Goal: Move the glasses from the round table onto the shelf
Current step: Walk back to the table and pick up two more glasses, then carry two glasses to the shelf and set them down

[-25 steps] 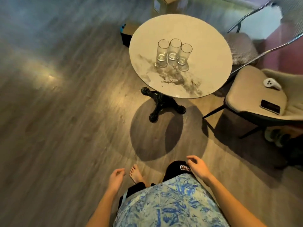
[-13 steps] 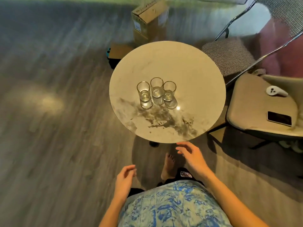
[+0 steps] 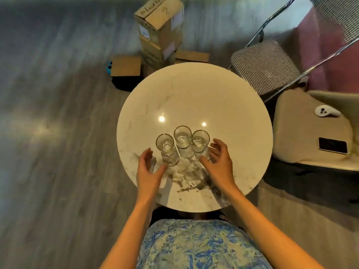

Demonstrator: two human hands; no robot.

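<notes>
Three glasses [image 3: 182, 145] stood clustered on round table [image 3: 223, 105] — flanked at 9 by left hand [image 3: 148, 171], at 3 by right hand [image 3: 219, 162]; both spread apart, nothing gripped.

Both my arms bare, extended forward and down, forearms angling inward. Left hand [image 3: 148, 171] uncurled, palm facing right, fingers [image 3: 147, 156] loosely spread, thumb pointing forward-right. Right hand [image 3: 219, 162] likewise unclenched, palm facing left, fingers curved, thumb stretched forward. Nothing gripped in either; hands apart, palms facing each other.
</notes>
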